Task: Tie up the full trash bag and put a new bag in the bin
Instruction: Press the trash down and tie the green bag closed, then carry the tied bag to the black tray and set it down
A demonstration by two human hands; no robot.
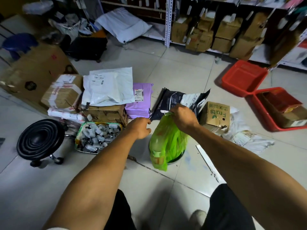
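A full green trash bag (166, 140) stands on the floor in the middle of the view, its top gathered into a bunch. My right hand (183, 117) grips that bunched top from above. My left hand (141, 127) hovers just left of the bag with its fingers curled, and nothing shows between them. A dark round bin rim (178, 157) peeks out from under the bag's lower right side; most of the bin is hidden behind the bag.
Parcels and cardboard boxes (103, 100) are piled behind the bag, with a basket of small bottles (98, 136) and a black rolling stool (40, 140) to the left. A "Fruits" box (216, 115) and red crates (244, 77) lie to the right. Shelves line the back.
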